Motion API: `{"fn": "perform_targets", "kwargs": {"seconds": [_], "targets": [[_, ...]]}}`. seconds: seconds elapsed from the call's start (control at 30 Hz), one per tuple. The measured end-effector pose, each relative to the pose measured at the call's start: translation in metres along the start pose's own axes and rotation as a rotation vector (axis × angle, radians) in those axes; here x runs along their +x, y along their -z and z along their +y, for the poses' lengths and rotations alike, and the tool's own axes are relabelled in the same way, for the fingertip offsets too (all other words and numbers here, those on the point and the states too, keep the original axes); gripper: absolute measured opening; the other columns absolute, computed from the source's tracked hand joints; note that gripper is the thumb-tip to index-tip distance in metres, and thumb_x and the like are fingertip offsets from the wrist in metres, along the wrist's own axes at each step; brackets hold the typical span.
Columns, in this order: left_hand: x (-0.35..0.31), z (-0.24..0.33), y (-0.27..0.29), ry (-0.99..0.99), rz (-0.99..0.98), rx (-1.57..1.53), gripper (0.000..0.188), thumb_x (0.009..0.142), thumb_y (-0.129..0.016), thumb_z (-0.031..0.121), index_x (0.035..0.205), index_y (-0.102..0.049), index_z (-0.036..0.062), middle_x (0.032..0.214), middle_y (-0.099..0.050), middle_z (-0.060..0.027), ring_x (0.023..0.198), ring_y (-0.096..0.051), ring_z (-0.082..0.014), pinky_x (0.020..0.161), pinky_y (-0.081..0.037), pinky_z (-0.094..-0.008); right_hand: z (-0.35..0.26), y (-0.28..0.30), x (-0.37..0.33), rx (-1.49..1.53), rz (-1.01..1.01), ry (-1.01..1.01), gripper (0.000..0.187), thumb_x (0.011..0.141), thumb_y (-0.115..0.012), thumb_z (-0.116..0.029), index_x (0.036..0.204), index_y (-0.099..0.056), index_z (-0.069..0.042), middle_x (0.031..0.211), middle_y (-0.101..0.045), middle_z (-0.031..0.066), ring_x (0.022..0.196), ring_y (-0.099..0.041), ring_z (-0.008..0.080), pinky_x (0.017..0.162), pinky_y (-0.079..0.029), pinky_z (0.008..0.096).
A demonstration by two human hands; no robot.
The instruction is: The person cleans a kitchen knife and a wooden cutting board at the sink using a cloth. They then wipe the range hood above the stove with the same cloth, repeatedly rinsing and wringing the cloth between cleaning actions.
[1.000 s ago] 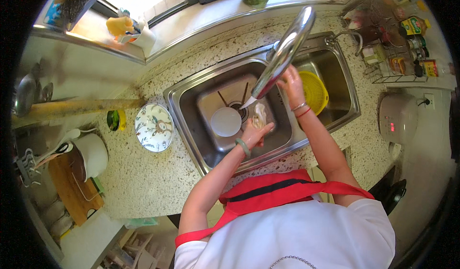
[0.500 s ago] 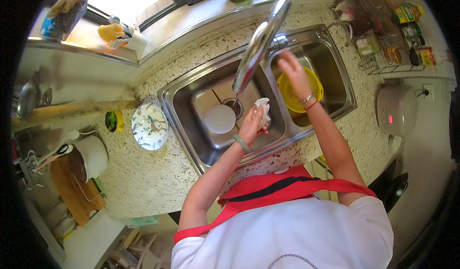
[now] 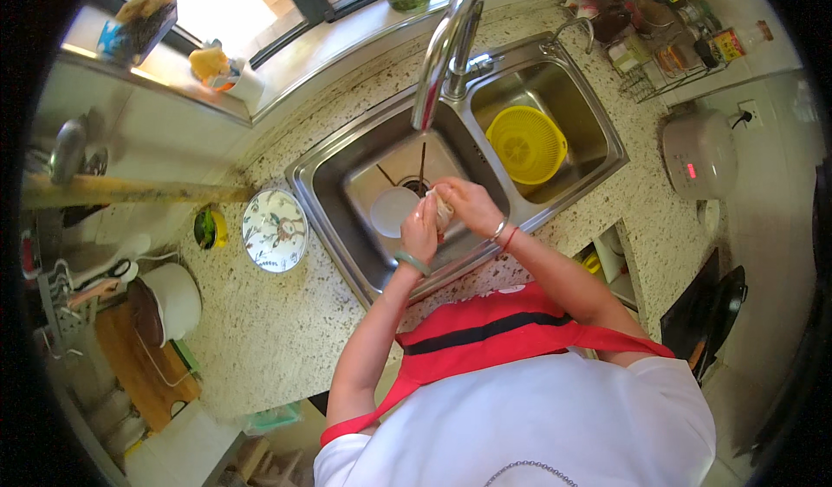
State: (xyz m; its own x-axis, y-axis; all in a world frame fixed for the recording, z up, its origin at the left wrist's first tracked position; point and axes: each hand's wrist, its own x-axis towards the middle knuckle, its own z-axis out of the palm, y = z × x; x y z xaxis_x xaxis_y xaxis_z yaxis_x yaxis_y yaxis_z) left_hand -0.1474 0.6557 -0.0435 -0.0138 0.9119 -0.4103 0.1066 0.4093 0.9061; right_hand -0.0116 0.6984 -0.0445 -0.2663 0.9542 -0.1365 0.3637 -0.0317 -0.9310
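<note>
Both hands meet over the near side of the left sink basin (image 3: pixel 334 175), closed around a crumpled white cloth (image 3: pixel 445 216). My left hand (image 3: pixel 419 230) grips it from the left, a green bangle on the wrist. On the right, my right hand (image 3: pixel 474 206) wraps its fingers over the top of the cloth, which is mostly hidden between the palms. A white round bowl or dish (image 3: pixel 389 213) lies on the basin floor just left of the hands, partly covered by them. Above, the chrome faucet (image 3: pixel 452 41) arches over the basin.
In the right basin sits a yellow colander (image 3: pixel 527 145). A patterned plate (image 3: pixel 275 230) and a small yellow container (image 3: pixel 211 228) stand left of the sink. A rice cooker (image 3: pixel 700 154) and a spice rack (image 3: pixel 672 75) are at the right.
My right hand has come back from above the colander to the left basin and closed on the cloth beside my left hand. The view has shifted slightly.
</note>
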Motion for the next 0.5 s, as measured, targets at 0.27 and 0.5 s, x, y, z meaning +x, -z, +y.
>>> {"fn": "perform_targets", "kwargs": {"seconds": [0.27,0.5], "targets": [[0.002,-0.018,0.03,0.281,0.12,-0.778,0.042,0.098,-0.037,0.041,0.115,-0.054,0.0074,0.103,-0.062,-0.0096,0.092,-0.062,-0.0192,0.078,-0.054,-0.0362,-0.022,0.045,-0.028,0.27,-0.092,-0.253,0.029,0.081,-0.068,-0.02,0.101,-0.062,-0.001,0.095,-0.063,0.0066,0.089,-0.06,0.0127,0.075,-0.049,0.0264],[0.0,0.035,-0.017,0.238,0.115,-0.734,0.03,0.093,-0.052,0.038,0.103,-0.054,0.0101,0.085,-0.061,-0.001,0.068,-0.057,-0.01,0.053,-0.049,-0.0241,-0.004,0.05,-0.028,0.001,-0.278,-0.014,0.03,0.077,-0.07,-0.022,0.095,-0.061,0.0,0.096,-0.062,0.0122,0.088,-0.059,0.0228,0.081,-0.045,0.031]]}}
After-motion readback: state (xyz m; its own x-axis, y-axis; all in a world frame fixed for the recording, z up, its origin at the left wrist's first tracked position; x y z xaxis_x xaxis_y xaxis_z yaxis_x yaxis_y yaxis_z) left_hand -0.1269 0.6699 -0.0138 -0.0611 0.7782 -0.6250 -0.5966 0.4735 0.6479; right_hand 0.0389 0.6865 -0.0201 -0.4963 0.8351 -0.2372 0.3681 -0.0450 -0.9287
